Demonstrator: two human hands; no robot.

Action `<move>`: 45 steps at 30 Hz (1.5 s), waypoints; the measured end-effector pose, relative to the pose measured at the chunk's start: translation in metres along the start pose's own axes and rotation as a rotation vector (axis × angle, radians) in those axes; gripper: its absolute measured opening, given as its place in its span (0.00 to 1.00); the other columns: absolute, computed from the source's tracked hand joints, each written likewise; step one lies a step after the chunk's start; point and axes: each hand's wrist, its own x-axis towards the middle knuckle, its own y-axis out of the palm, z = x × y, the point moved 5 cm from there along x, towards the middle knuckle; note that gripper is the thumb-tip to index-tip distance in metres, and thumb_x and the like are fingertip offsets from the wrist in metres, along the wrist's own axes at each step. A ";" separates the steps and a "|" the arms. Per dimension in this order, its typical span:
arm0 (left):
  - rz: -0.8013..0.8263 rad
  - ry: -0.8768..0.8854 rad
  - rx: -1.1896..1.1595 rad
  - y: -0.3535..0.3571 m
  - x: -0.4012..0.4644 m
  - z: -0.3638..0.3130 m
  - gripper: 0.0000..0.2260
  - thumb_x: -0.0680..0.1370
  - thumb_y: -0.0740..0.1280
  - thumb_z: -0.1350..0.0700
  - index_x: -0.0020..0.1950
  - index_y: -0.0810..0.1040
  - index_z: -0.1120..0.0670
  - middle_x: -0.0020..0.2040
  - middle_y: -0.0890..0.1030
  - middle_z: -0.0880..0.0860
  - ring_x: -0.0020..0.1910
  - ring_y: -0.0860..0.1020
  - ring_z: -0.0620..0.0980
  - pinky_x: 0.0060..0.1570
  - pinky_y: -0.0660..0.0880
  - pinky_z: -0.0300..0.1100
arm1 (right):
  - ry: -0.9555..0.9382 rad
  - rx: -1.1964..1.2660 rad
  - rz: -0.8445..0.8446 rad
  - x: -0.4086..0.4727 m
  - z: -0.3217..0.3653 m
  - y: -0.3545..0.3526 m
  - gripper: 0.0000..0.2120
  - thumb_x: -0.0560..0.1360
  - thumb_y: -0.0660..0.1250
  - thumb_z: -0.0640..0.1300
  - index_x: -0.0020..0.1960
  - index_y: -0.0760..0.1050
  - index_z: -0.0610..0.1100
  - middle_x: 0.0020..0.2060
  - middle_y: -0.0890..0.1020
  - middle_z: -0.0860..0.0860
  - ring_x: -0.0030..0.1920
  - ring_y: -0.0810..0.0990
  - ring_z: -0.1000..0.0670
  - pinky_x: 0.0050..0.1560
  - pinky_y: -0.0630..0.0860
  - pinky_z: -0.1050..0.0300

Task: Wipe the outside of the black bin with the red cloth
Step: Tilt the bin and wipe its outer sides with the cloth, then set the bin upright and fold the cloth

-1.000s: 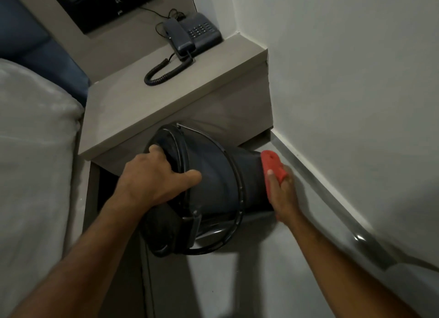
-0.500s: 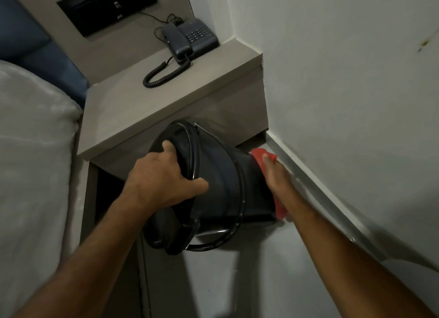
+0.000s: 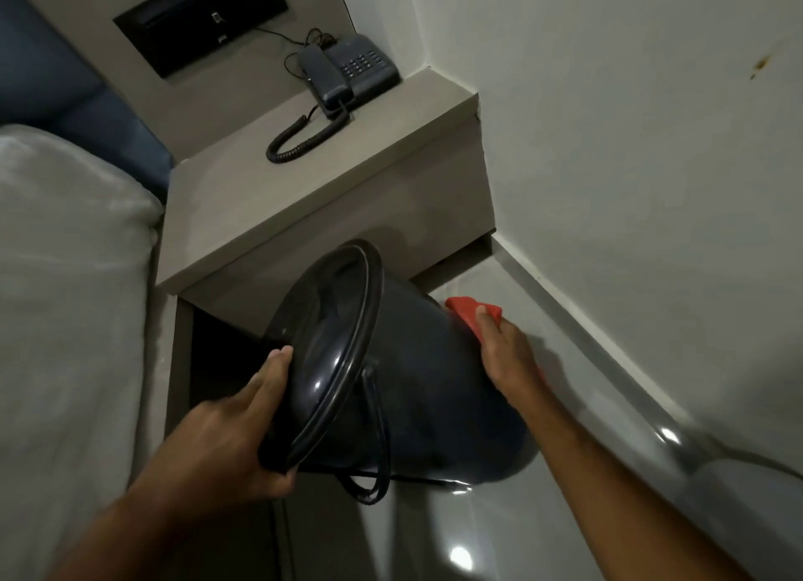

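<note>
The black bin point(image 3: 391, 363), tipped on its side at centre frame, looks light, stiff and glossy-slick, so the rim is the sure hold; the left hand point(image 3: 234, 433) clasps that rim; the right hand point(image 3: 506, 354) presses the soft red cloth point(image 3: 469, 313) flat, seemingly against the bin's base.

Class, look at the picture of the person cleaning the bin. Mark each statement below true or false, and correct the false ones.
1. The black bin stands upright on the floor. False: it is tipped on its side.
2. The right hand presses the red cloth against the bin's outside. True.
3. The left hand holds the bin at its rim. True.
4. The telephone lies on the bed. False: it sits on the bedside table.
5. The red cloth is draped over the telephone. False: it is at the bin's lower end.
</note>
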 end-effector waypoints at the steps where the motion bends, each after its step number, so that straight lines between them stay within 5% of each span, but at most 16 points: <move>1: -0.015 0.027 0.038 -0.002 0.000 -0.007 0.61 0.59 0.77 0.39 0.76 0.36 0.43 0.71 0.71 0.57 0.39 0.81 0.43 0.38 0.74 0.27 | -0.001 0.055 0.025 -0.005 0.009 0.002 0.33 0.79 0.51 0.67 0.69 0.72 0.42 0.62 0.79 0.42 0.60 0.77 0.43 0.64 0.70 0.44; 3: -0.067 0.059 0.100 -0.008 0.003 -0.018 0.62 0.54 0.83 0.44 0.77 0.48 0.54 0.68 0.74 0.64 0.45 0.84 0.56 0.37 0.81 0.41 | -0.057 0.250 0.106 -0.020 0.034 0.012 0.37 0.74 0.50 0.74 0.69 0.72 0.49 0.57 0.81 0.58 0.57 0.79 0.59 0.58 0.76 0.60; 4: -0.086 0.067 0.126 -0.009 0.003 -0.022 0.62 0.51 0.84 0.46 0.76 0.53 0.59 0.66 0.74 0.67 0.47 0.84 0.60 0.35 0.82 0.45 | -0.110 0.310 0.114 -0.027 0.043 0.015 0.34 0.73 0.50 0.75 0.66 0.74 0.54 0.49 0.81 0.70 0.48 0.78 0.71 0.46 0.75 0.74; 6: -0.092 0.075 0.158 -0.011 0.003 -0.025 0.60 0.49 0.85 0.47 0.73 0.58 0.64 0.67 0.72 0.68 0.50 0.82 0.64 0.34 0.82 0.49 | -0.197 0.287 0.073 -0.040 0.050 0.017 0.20 0.76 0.49 0.73 0.56 0.74 0.66 0.36 0.75 0.81 0.39 0.71 0.81 0.31 0.65 0.84; 8: -0.101 0.107 0.183 -0.013 0.005 -0.029 0.59 0.50 0.84 0.46 0.73 0.59 0.63 0.67 0.72 0.68 0.54 0.80 0.65 0.36 0.82 0.52 | -0.227 0.245 -0.006 -0.049 0.033 0.014 0.17 0.77 0.49 0.72 0.55 0.73 0.71 0.40 0.79 0.74 0.44 0.76 0.75 0.40 0.72 0.78; 9: -0.103 0.128 0.203 -0.013 0.006 -0.032 0.58 0.50 0.84 0.46 0.73 0.60 0.63 0.67 0.72 0.68 0.56 0.79 0.66 0.37 0.82 0.53 | -0.187 0.230 -0.055 -0.048 0.011 0.011 0.20 0.77 0.49 0.72 0.60 0.73 0.67 0.46 0.81 0.68 0.51 0.78 0.69 0.52 0.76 0.66; 12: -0.070 0.210 0.312 -0.008 0.016 -0.046 0.55 0.52 0.83 0.43 0.72 0.63 0.60 0.65 0.75 0.67 0.58 0.78 0.67 0.40 0.82 0.56 | 0.121 0.319 -0.088 -0.041 -0.066 0.012 0.26 0.78 0.53 0.68 0.66 0.74 0.54 0.63 0.79 0.48 0.68 0.74 0.45 0.69 0.66 0.38; 15: -0.022 0.260 0.417 0.000 0.028 -0.047 0.52 0.54 0.82 0.43 0.71 0.64 0.59 0.63 0.76 0.68 0.57 0.78 0.68 0.43 0.81 0.56 | 0.246 0.674 0.097 -0.056 -0.072 0.035 0.28 0.78 0.53 0.68 0.71 0.71 0.55 0.68 0.77 0.48 0.66 0.76 0.44 0.68 0.71 0.39; 20: 0.023 0.183 0.391 0.004 0.027 -0.035 0.52 0.52 0.83 0.43 0.70 0.65 0.60 0.61 0.78 0.68 0.53 0.80 0.69 0.36 0.82 0.55 | 0.047 0.781 0.246 -0.061 0.020 0.028 0.32 0.73 0.59 0.72 0.68 0.75 0.54 0.61 0.83 0.50 0.61 0.81 0.49 0.64 0.76 0.45; 24: -0.015 0.227 0.368 0.004 0.034 -0.036 0.43 0.57 0.81 0.44 0.67 0.74 0.62 0.59 0.79 0.68 0.51 0.80 0.71 0.36 0.82 0.57 | -0.270 0.358 0.064 -0.062 0.087 0.023 0.29 0.75 0.56 0.66 0.73 0.66 0.58 0.72 0.72 0.55 0.70 0.71 0.54 0.69 0.69 0.52; 28: -0.157 0.305 0.401 0.001 0.040 -0.039 0.24 0.68 0.61 0.53 0.62 0.79 0.61 0.56 0.81 0.67 0.49 0.81 0.72 0.36 0.81 0.59 | -0.379 -0.271 -0.036 -0.043 0.109 0.032 0.29 0.76 0.49 0.65 0.76 0.58 0.60 0.78 0.61 0.52 0.75 0.62 0.47 0.73 0.62 0.46; 37: -0.024 0.298 0.251 -0.019 0.040 -0.038 0.23 0.70 0.54 0.57 0.56 0.84 0.51 0.52 0.85 0.58 0.46 0.83 0.65 0.37 0.82 0.54 | -0.294 -0.364 -0.073 -0.059 0.118 0.028 0.25 0.83 0.52 0.52 0.79 0.55 0.50 0.79 0.58 0.49 0.78 0.56 0.49 0.75 0.55 0.51; 39: 0.106 0.256 0.185 -0.026 0.041 -0.036 0.23 0.72 0.53 0.58 0.61 0.81 0.53 0.57 0.82 0.62 0.52 0.80 0.69 0.45 0.81 0.57 | -0.267 -0.289 -0.072 -0.090 0.113 0.031 0.24 0.83 0.52 0.50 0.78 0.55 0.50 0.80 0.56 0.51 0.78 0.54 0.52 0.75 0.52 0.60; 41: 0.214 0.251 0.024 -0.023 0.043 -0.035 0.24 0.79 0.52 0.59 0.76 0.61 0.59 0.73 0.62 0.70 0.68 0.61 0.78 0.64 0.65 0.66 | -0.116 -0.186 -0.034 -0.115 0.115 0.036 0.25 0.81 0.54 0.51 0.78 0.57 0.51 0.79 0.57 0.53 0.78 0.56 0.53 0.75 0.53 0.62; 43: 0.374 0.238 -0.066 -0.016 0.037 -0.034 0.29 0.81 0.54 0.54 0.78 0.43 0.59 0.78 0.43 0.66 0.73 0.43 0.75 0.70 0.47 0.66 | 0.020 -0.026 0.062 -0.143 0.130 0.040 0.23 0.81 0.56 0.50 0.75 0.64 0.49 0.76 0.66 0.54 0.75 0.63 0.54 0.74 0.60 0.54; 45: 0.325 0.180 -0.184 -0.028 0.030 -0.033 0.33 0.79 0.55 0.47 0.78 0.43 0.57 0.79 0.43 0.61 0.75 0.42 0.68 0.73 0.43 0.59 | 0.156 0.108 0.147 -0.163 0.162 0.037 0.17 0.83 0.58 0.48 0.67 0.77 0.44 0.64 0.81 0.53 0.65 0.77 0.57 0.63 0.73 0.61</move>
